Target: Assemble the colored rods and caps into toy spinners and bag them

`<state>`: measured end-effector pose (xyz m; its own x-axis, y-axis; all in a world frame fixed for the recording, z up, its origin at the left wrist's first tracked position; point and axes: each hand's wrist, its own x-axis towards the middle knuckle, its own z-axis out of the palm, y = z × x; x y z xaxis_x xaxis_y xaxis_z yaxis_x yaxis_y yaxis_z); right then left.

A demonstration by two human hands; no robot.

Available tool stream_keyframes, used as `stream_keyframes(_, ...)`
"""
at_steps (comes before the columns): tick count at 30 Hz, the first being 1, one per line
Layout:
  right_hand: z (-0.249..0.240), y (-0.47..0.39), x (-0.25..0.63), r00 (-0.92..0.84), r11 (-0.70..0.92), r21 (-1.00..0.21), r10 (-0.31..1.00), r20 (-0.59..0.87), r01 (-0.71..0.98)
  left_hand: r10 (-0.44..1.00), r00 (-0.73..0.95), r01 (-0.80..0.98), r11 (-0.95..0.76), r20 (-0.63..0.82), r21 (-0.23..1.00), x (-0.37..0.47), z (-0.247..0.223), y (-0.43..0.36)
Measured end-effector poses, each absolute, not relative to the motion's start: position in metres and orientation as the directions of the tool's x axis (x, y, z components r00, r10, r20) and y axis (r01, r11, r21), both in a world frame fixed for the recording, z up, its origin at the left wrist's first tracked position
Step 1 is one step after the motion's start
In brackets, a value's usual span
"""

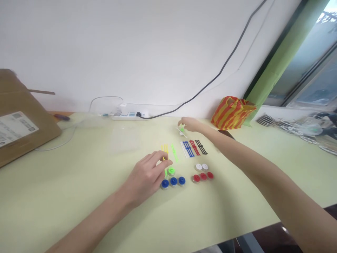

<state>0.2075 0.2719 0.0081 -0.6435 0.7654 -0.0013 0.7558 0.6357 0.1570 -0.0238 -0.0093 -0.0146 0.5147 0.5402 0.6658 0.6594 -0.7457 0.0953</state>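
Note:
My left hand (149,175) hovers with thumb and fingertips apart, holding nothing, over green round caps (171,171) and beside yellow strips (165,149). Farther back, my right hand (188,123) has its fingers curled together over a small group of green and white parts (182,133); what it grips is too small to name. Between the hands lie a green strip (174,153), and white, blue (188,149), red (195,147) and black strips (201,147). Nearer are blue caps (173,181), white caps (198,167) and red caps (203,176), in short rows.
A cardboard box (23,116) is at the left. By the wall lies a power strip (129,116) with a dark cable. A red-yellow striped bag (233,112) stands at the back right, near striped round items (266,120) and a window. A clear plastic sheet (123,138) lies left of the strips.

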Motion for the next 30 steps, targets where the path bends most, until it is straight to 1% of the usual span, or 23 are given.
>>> stream_keyframes(3, 0.006, 0.270, 0.211, -0.689, 0.684, 0.185, 0.723, -0.049, 0.706, 0.544, 0.513, 0.664, -0.742, 0.664, 0.095, -0.024, -0.014, -0.009)
stream_keyframes(7, 0.004, 0.269, 0.215, -0.696, 0.687, 0.247, 0.715, -0.063, 0.683, 0.525, 0.506, 0.665, -0.743, 0.684, 0.077, -0.024, -0.014, -0.009)
stream_keyframes(13, 0.006, 0.271, 0.217, -0.658, 0.638, 0.350, 0.749, -0.074, 0.686, 0.518, 0.504, 0.678, -0.733, 0.691, 0.054, -0.023, -0.013, -0.009)
stream_keyframes(17, 0.001, 0.270, 0.214, -0.621, 0.600, 0.390, 0.779, -0.088, 0.698, 0.514, 0.485, 0.691, -0.721, 0.708, 0.050, -0.024, -0.013, -0.009)
stream_keyframes(23, 0.004, 0.262, 0.212, -0.622, 0.604, 0.380, 0.778, -0.089, 0.701, 0.531, 0.489, 0.690, -0.720, 0.692, 0.066, -0.025, -0.016, -0.008)
stream_keyframes(26, 0.017, 0.250, 0.218, -0.638, 0.610, 0.350, 0.769, -0.043, 0.711, 0.544, 0.481, 0.694, -0.716, 0.687, 0.081, -0.026, -0.016, -0.009)
stream_keyframes(30, 0.034, 0.216, 0.236, -0.667, 0.631, 0.281, 0.744, 0.046, 0.723, 0.540, 0.498, 0.689, -0.722, 0.679, 0.069, -0.026, -0.014, -0.008)
